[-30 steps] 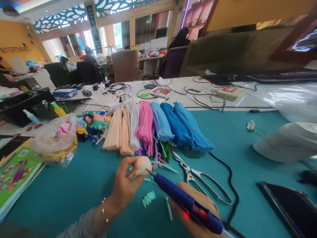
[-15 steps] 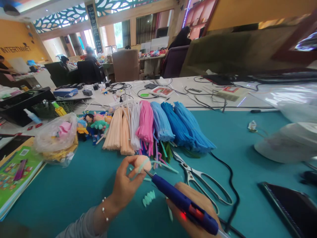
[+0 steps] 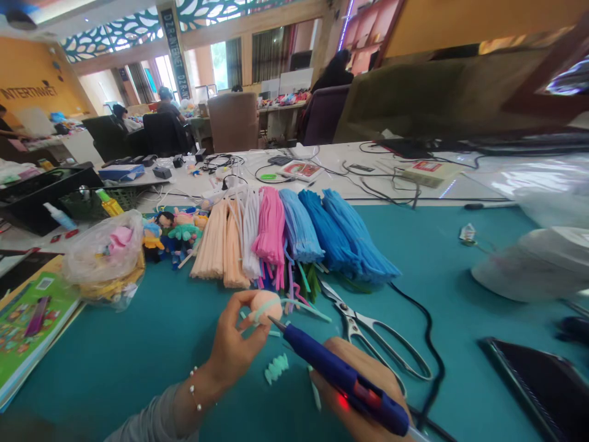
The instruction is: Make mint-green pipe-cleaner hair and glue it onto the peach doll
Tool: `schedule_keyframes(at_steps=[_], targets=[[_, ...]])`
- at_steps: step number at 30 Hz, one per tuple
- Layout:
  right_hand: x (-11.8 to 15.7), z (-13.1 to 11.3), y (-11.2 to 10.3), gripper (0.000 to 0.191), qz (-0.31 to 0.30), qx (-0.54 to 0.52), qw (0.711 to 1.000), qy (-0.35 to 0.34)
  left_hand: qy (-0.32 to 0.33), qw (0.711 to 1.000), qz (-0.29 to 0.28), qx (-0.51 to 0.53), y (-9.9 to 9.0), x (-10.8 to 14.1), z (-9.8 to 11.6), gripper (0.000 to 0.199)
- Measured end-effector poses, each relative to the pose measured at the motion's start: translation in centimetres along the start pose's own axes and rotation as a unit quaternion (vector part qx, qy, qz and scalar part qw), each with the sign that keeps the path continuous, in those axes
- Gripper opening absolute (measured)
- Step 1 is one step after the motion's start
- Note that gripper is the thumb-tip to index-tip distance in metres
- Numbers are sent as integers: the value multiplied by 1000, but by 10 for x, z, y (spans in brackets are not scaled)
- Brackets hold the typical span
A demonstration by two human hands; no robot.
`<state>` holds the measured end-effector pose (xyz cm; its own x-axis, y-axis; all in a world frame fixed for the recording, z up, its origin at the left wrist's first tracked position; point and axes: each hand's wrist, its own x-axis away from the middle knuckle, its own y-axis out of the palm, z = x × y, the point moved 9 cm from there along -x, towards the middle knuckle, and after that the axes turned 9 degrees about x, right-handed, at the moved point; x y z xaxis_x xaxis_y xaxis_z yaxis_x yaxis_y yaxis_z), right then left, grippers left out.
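Between the thumb and fingers of my left hand [image 3: 234, 344] is a round peach ball [image 3: 265, 306], with a mint-green strip [image 3: 306, 309] lying across it and trailing right. My right hand [image 3: 361, 380] is wrapped round a dark blue pen-shaped tool [image 3: 329, 368] with a red light on its side. The tool's metal tip touches or nearly touches the ball's lower edge. Below the ball, a mint-green zigzag piece [image 3: 277, 368] lies on the teal mat [image 3: 184, 362]. Silver scissors [image 3: 368, 325] lie open beyond my right hand.
Bundles of peach, white, pink and blue stems [image 3: 301, 227] lie behind my hands. Small dolls [image 3: 181, 227], a plastic bag [image 3: 107, 252] and a green book [image 3: 34, 319] are at left. A black cable [image 3: 430, 331] and a dark phone-like device [image 3: 538, 387] are at right.
The ball has turned or shifted very slightly in my left hand. Both hands and the tool are otherwise almost where they were.
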<state>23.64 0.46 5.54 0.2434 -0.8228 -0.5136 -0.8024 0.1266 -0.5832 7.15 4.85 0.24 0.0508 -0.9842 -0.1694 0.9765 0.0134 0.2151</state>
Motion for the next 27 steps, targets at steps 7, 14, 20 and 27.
schedule_keyframes(at_steps=[7,14,20,27], targets=[[-1,-1,1,25,-7,20,1000,-20,22,999,-21,-12,3,0,4,25],[3,2,4,25,12,34,997,-63,29,999,-21,-10,-1,-3,3,26],[2,4,3,29,10,28,999,-17,38,999,-20,-7,-1,-1,3,25],[0,1,1,28,3,20,1000,-14,47,998,-31,5,0,-2,5,26]])
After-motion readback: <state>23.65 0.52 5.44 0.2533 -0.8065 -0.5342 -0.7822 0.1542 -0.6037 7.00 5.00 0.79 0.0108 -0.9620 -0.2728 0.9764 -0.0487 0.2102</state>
